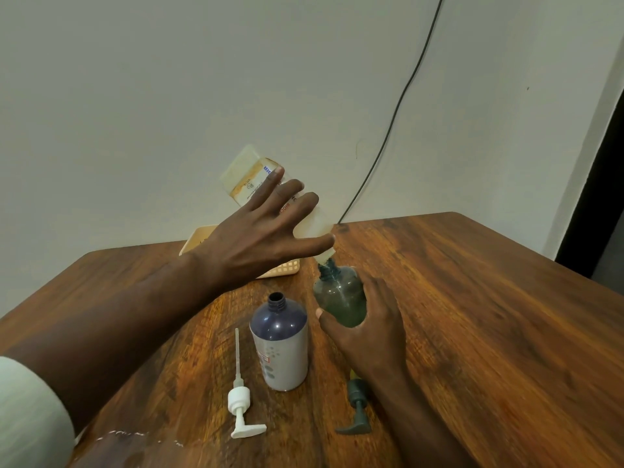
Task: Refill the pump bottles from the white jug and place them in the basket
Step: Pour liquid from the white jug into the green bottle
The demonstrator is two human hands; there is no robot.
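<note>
The white jug is tipped, its mouth on the green bottle's neck, near the basket. The left hand grips the jug; the right hand holds the bottle. Best to pour slowly and keep both mouths lined up.

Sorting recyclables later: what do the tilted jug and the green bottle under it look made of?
Jug: likely translucent, matte plastic; yellowish liquid shows dimly through its wall. Green bottle: probably clear tinted plastic, glossy, with highlights and see-through sides; glass can't be ruled out.
</note>
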